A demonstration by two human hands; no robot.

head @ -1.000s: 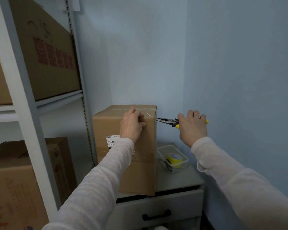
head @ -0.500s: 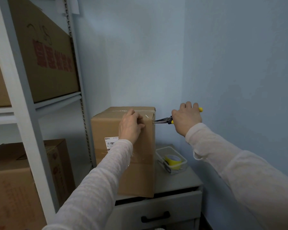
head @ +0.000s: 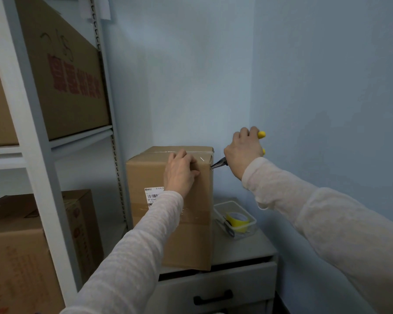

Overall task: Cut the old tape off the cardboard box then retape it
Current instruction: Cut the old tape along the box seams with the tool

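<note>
A brown cardboard box (head: 145, 177) stands upright on a grey drawer cabinet (head: 243, 250), with clear tape along its top seam and around its middle. My left hand (head: 179, 173) presses against the box's upper front, fingers curled over the top edge. My right hand (head: 243, 150) grips yellow-handled pliers (head: 219, 164). Their dark jaws point down-left and touch the box's upper right corner. A yellow tape roll (head: 237, 219) lies in a clear plastic tub (head: 250, 232) right of the box.
A white metal shelf rack (head: 32, 155) on the left holds large cardboard boxes (head: 64, 82) above and below. Blue walls close in behind and on the right. The cabinet drawer (head: 213, 291) below the box has a black handle.
My right hand has risen and swung left, tilting the pliers so their tips now meet the box's upper right corner. My left hand has stayed on the box.
</note>
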